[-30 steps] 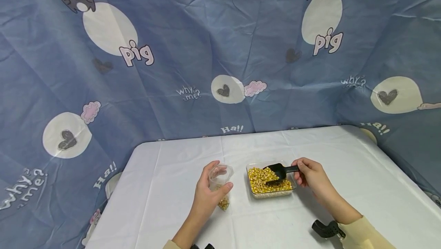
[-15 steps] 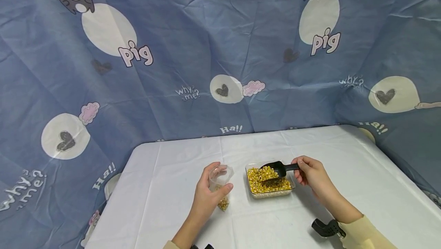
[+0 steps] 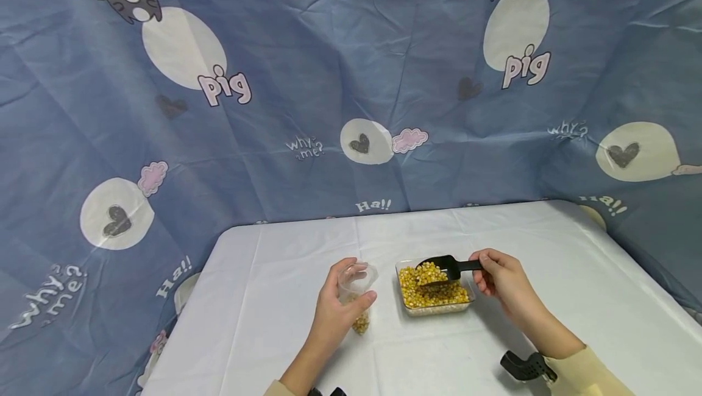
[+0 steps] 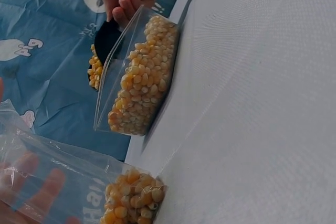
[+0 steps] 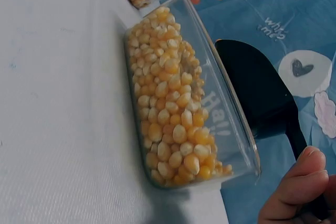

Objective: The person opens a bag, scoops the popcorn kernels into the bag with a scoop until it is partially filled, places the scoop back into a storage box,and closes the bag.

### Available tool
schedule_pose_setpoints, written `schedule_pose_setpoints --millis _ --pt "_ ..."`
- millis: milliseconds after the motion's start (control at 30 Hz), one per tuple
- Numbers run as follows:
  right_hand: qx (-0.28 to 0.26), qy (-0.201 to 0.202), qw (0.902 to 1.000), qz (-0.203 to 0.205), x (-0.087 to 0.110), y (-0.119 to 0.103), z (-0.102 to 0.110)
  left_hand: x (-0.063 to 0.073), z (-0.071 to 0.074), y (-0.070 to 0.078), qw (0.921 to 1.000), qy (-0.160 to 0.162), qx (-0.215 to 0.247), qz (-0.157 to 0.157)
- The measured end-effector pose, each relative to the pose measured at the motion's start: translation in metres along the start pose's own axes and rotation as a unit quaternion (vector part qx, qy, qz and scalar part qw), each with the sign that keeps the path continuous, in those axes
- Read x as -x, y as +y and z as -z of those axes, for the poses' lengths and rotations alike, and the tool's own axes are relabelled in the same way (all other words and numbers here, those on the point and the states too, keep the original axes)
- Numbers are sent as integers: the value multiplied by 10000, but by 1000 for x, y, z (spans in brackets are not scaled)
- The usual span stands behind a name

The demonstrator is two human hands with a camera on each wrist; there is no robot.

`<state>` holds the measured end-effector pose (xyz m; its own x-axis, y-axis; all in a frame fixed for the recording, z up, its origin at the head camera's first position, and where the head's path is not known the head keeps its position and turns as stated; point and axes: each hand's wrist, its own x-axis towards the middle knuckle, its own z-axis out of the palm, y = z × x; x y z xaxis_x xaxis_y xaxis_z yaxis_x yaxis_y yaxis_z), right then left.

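My right hand (image 3: 504,279) pinches the handle of a black scoop (image 3: 452,266). Heaped with yellow corn kernels (image 3: 430,273), the scoop hangs over a clear rectangular container (image 3: 439,309). In the right wrist view the scoop (image 5: 257,85) sits just above the container's rim, apart from the kernels (image 5: 168,98) inside. To the left, my left hand (image 3: 333,312) curls round a clear plastic bag (image 3: 356,285) and holds its mouth wide. Kernels (image 4: 131,198) fill the bag's bottom, which appears to rest on the table in the left wrist view.
A white cloth covers the table (image 3: 285,280). Behind it hangs a blue printed curtain (image 3: 307,91). A black device (image 3: 523,364) is strapped at the right sleeve, close above the tabletop. A narrow gap separates the bag from the container.
The scoop has come up out of the corn with a heaped load and now hangs over the container. My left hand keeps its hold on the bag. The head view has shifted slightly.
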<state>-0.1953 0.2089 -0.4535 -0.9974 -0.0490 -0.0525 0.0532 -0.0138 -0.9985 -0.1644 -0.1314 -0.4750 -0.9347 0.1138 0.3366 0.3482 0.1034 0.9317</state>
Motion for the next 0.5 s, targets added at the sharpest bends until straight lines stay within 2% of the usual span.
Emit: schedule_pose_setpoints --millis 500 --pt "-145 -52 9998 157 2 -12 -10 0 -1 1 9998 9 -196 -106"
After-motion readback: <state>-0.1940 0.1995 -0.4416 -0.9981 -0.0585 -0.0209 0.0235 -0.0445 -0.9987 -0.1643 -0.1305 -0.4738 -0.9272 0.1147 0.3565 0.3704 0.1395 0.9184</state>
